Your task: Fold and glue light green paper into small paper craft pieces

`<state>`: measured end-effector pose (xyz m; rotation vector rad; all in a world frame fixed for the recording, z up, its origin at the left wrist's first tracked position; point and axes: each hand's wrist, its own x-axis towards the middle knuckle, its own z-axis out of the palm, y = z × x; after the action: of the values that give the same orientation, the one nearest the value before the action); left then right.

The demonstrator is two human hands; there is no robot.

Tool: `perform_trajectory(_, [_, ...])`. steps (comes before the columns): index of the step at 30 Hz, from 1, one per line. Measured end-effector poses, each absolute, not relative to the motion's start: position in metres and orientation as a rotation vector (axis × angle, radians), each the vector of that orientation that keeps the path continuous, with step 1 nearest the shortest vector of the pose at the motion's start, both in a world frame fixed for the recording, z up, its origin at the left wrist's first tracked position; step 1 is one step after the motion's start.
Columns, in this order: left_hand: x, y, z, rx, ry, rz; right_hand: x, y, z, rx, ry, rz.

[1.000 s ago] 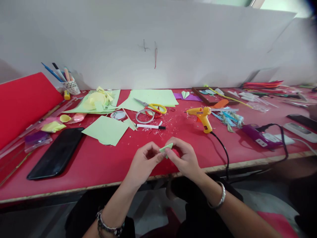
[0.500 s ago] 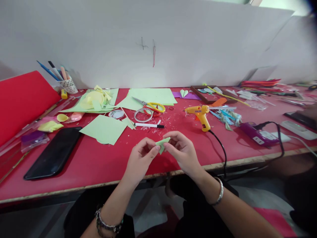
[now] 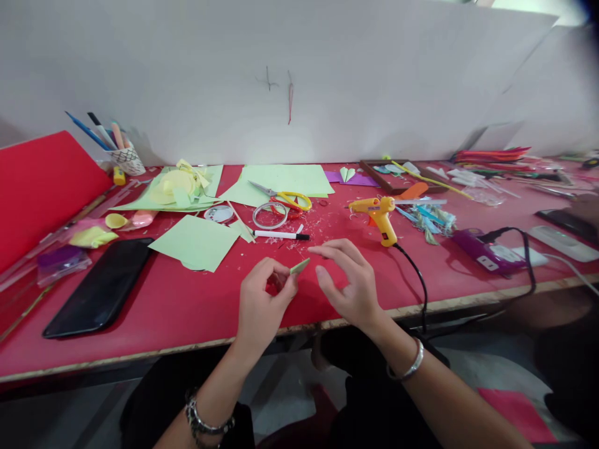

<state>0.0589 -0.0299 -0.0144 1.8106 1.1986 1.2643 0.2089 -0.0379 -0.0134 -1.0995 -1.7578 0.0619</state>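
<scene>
— What are we holding?
— A small piece of paper (image 3: 299,266), pale green, flat and turned nearly edge-on, so we see it as a narrow sliver.
— Where is it?
— Held up at the near side of the red table (image 3: 196,305), in our left hand (image 3: 262,302).
— And how do we grip it?
— We pinch one end between the left thumb and index finger; the other fingers are curled in and partly hidden. Our right hand (image 3: 350,284) is spread, thumb well apart from the index finger, whose tip is just beside the paper's free end. We cannot tell whether they touch.
— Which way does it point?
— Its long axis slants up and to the right, away from the left hand's pinch, the free tip toward our right index finger.
— What lies around it?
— Beyond our hands, a white marker pen (image 3: 281,235), with yellow-handled scissors (image 3: 297,200) farther back. Leftward, a green sheet (image 3: 196,240); rightward, a yellow glue gun (image 3: 380,218), nozzle pointing left.
</scene>
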Motion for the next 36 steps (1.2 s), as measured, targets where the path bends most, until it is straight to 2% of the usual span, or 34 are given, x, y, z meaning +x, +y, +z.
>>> perform_trajectory(36, [0.0571, -0.0290, -0.0165, 1.905, 1.166, 1.274, 0.2071, -0.0343, -0.0142, -1.091, -1.759, 0.150])
